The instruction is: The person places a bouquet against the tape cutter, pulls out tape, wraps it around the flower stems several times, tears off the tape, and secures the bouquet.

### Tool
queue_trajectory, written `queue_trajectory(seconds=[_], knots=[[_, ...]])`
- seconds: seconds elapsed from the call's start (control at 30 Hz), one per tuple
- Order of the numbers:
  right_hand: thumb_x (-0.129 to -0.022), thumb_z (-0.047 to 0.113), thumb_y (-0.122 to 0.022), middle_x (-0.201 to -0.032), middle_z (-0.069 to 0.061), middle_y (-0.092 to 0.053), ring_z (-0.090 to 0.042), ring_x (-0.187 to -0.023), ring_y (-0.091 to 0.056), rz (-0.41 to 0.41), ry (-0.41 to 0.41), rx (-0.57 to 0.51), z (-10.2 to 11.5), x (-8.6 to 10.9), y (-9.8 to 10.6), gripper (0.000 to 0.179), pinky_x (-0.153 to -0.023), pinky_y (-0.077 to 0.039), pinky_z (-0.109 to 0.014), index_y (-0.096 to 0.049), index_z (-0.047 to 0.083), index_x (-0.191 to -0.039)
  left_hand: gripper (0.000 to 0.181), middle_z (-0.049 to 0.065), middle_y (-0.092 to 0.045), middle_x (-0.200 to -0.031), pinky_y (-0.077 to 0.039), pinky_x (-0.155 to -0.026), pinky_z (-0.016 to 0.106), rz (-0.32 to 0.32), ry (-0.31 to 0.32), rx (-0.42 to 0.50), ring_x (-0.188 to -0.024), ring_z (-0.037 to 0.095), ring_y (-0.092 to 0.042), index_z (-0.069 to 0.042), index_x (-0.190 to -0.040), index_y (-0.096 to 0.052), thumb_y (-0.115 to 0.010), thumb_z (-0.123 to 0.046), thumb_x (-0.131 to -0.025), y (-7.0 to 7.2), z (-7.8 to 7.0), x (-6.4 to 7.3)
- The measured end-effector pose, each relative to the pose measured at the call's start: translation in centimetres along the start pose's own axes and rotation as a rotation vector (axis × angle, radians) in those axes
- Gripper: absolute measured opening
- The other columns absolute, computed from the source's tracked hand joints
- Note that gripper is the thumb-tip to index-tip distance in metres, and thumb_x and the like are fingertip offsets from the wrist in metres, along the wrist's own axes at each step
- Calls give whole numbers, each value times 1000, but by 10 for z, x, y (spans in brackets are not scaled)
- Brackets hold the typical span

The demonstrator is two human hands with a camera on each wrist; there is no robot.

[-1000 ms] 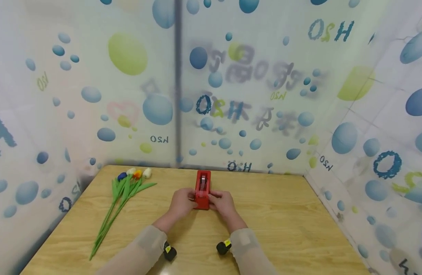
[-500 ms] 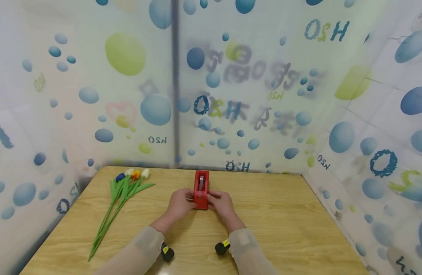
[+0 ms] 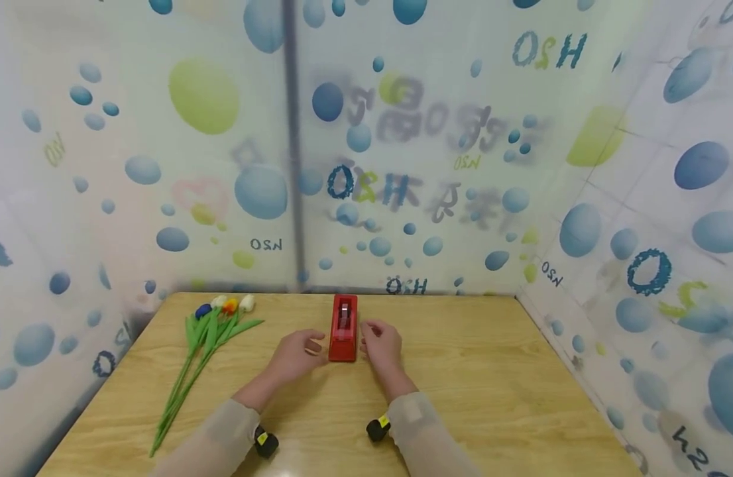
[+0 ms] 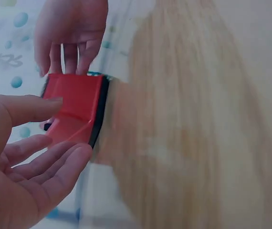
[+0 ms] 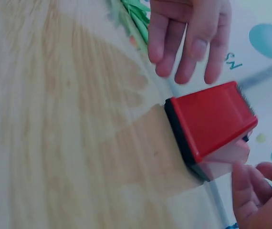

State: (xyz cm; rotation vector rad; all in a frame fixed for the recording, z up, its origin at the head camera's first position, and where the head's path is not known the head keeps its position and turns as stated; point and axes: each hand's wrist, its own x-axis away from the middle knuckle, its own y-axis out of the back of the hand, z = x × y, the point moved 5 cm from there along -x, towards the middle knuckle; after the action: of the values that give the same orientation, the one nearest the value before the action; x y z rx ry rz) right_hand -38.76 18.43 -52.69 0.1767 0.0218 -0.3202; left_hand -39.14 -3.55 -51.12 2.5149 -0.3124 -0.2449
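A red tape dispenser (image 3: 343, 350) with a roll of clear tape stands near the table's back edge in the head view. My left hand (image 3: 295, 356) is just left of it, fingers apart and loosely bent, holding nothing. On the other side, my right hand (image 3: 382, 347) hovers close to the dispenser with relaxed fingers and nothing in them. The left wrist view has the dispenser (image 4: 74, 102) between both hands, with a gap before my left palm. In the right wrist view, the dispenser's black base (image 5: 180, 140) sits on the wood, and its toothed cutting edge shows.
A bunch of tulips (image 3: 205, 331) with blue, white and orange heads lies at the table's left. The wooden table (image 3: 462, 377) meets a bubble-printed curtain (image 3: 438, 199) at the back. A black wrist camera (image 3: 266, 442) is strapped to each sleeve.
Both hands held the tape dispenser's sides earlier; they have now let go and moved apart, the left one farther. The dispenser stays on the table. The head view has shifted slightly.
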Motion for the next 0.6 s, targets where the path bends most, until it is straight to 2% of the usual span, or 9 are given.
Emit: queue_trajectory(seconds=[0.1, 0.2, 0.37, 0.5, 0.6], knots=[[-102, 22, -71, -99, -12, -72, -22, -77, -70, -41, 76, 40, 9, 2, 0, 29, -61, -61, -26, -76, 9, -127, 44, 13, -78, -108, -67, -76, 40, -9, 18, -8, -96, 25, -76, -1, -125, -73, -88, -10, -85, 18, 2, 11], [-101, 21, -71, -99, -7, -72, -18, -80, -66, -58, 102, 57, 13, 4, -2, 28, -64, -57, -24, -76, 14, -128, 40, 14, -78, -109, -66, -76, 39, -36, 45, -25, -98, 27, -75, -1, -124, -73, -86, -10, -87, 40, 6, 22], [-100, 17, -74, -101, -8, -73, -16, -85, -63, -46, 162, 44, 26, 11, -8, 24, -69, -56, -22, -78, 11, -122, 39, 18, -76, -116, -67, -79, 41, -83, 30, -84, -104, 33, -75, 0, -125, -72, -83, -16, -92, 83, 14, 37], [-98, 14, -76, -99, -8, -75, -14, -87, -64, 19, 249, 45, 44, 24, -24, 18, -75, -56, -19, -79, 8, -115, 40, 23, -75, -121, -67, -79, 44, -149, 21, -139, -107, 39, -74, 2, -125, -71, -81, -22, -95, 123, 21, 49], [-98, 12, -76, -94, -7, -74, -12, -80, -64, 121, 281, 5, 57, 35, -43, 15, -71, -58, -18, -79, 8, -112, 41, 24, -75, -121, -66, -80, 47, -216, 38, -204, -107, 40, -73, 2, -125, -71, -79, -28, -97, 148, 31, 56]])
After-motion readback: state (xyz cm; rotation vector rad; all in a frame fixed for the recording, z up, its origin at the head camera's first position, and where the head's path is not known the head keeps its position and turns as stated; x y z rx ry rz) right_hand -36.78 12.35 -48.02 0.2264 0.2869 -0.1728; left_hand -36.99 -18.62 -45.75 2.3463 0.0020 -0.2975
